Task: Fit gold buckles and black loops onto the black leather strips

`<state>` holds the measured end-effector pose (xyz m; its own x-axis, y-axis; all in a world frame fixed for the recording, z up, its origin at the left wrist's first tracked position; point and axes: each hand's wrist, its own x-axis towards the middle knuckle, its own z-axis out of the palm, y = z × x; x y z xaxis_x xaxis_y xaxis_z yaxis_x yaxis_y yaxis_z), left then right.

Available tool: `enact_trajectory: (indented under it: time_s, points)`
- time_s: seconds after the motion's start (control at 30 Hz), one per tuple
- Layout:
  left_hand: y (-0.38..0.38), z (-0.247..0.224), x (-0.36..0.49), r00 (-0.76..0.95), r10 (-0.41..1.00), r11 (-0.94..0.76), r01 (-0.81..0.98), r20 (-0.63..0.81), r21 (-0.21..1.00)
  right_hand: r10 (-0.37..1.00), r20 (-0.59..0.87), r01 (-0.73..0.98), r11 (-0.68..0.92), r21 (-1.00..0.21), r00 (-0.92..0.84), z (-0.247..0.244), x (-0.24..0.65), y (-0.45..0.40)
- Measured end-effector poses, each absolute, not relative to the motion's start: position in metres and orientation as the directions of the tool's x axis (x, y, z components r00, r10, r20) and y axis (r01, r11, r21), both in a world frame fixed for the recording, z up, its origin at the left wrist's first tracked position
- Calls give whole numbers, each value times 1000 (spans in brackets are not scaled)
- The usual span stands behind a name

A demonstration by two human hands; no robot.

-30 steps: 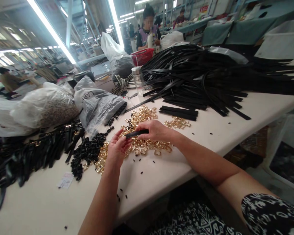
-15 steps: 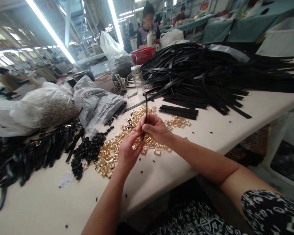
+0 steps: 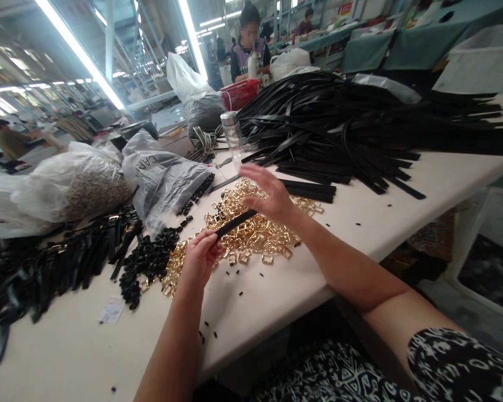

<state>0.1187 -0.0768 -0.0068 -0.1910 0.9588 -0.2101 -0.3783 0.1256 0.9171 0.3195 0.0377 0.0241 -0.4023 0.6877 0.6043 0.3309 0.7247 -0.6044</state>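
Observation:
Between thumb and fingers, my left hand [image 3: 201, 254] pinches one end of a black strap [image 3: 236, 223], which slants up to the right. My right hand [image 3: 268, 195] is above the strap's far end with its fingers spread, slightly blurred; the strap's tip is partly hidden behind it. Beneath both hands lies a heap of gold rectangular buckles [image 3: 235, 245]. A pile of small black loops [image 3: 151, 259] sits to the left of the buckles. Beyond my right hand lies a short stack of cut black straps [image 3: 310, 191].
A big bundle of long black straps [image 3: 339, 123] covers the table's back right. A glass bottle [image 3: 233, 137], a grey plastic bag [image 3: 159, 176] and a clear bag [image 3: 75, 178] stand behind the heap. Finished-looking black straps [image 3: 58, 262] lie left. A person [image 3: 249, 53] sits across.
My right hand has let go of the strap and lifted away with fingers spread. My left hand has moved left and down, and the strap has tipped from upright to slanting.

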Motion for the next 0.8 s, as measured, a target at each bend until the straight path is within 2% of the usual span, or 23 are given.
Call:
enact_trajectory:
  time_s: [0.07, 0.13, 0.4, 0.57, 0.67, 0.73, 0.8]
  points:
    - [-77, -6, 117, -153, 959, 155, -424, -240, 892, 543, 604, 186, 813, -552, -583, 19, 311, 26]
    - [-77, -6, 116, -136, 954, 176, -463, -266, 869, 491, 562, 125, 816, -564, -665, 12, 301, 18]
    - [-76, -9, 113, -90, 943, 231, -515, -321, 825, 587, 447, 182, 720, -670, -674, 3, 294, 13]
    - [-77, -9, 115, -88, 949, 223, -491, -303, 842, 577, 427, 271, 762, -588, -696, 7, 293, 8]
    - [-78, -11, 119, -207, 964, 92, -336, -169, 938, 570, 428, 320, 788, -525, -702, 7, 293, 7]
    - [-79, -11, 123, -307, 951, -69, -88, 38, 994, 567, 424, 343, 798, -496, -706, 7, 293, 6]
    - [-79, -10, 127, -303, 920, -203, 180, 251, 962, 564, 415, 361, 804, -472, -714, 6, 292, 5]
